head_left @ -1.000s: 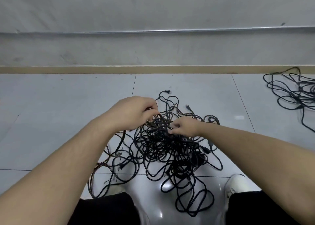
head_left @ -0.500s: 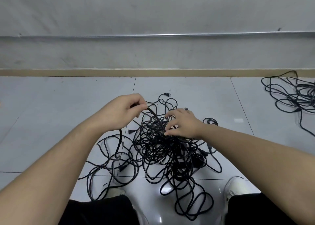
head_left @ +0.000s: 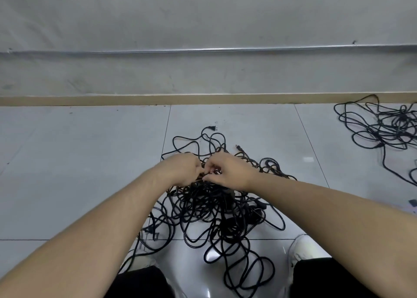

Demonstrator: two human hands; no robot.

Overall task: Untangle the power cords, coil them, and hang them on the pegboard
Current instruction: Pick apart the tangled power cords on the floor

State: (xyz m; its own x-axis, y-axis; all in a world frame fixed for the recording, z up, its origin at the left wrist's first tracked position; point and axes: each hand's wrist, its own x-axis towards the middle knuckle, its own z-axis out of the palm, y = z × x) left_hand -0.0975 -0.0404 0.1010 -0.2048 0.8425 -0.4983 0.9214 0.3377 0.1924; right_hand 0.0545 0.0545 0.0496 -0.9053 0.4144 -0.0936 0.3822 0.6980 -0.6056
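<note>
A big tangle of black power cords (head_left: 216, 209) lies on the grey tiled floor in front of me, between my feet. Loose plugs stick out at its far side, one plug (head_left: 212, 128) at the top. My left hand (head_left: 182, 168) and my right hand (head_left: 228, 171) meet over the top of the pile, fingertips close together, each pinching cord strands in the knot. What exactly lies between the fingers is hidden by the hands. No pegboard is in view.
A second heap of black cords (head_left: 383, 128) lies on the floor at the far right. A grey wall with a beige skirting strip (head_left: 203, 99) runs across behind the pile. My white shoes (head_left: 304, 248) flank the near end of the tangle.
My left hand has come down and to the right from its raised pull, meeting my right hand over the top of the pile. Loops at the pile's far left have spread outward.
</note>
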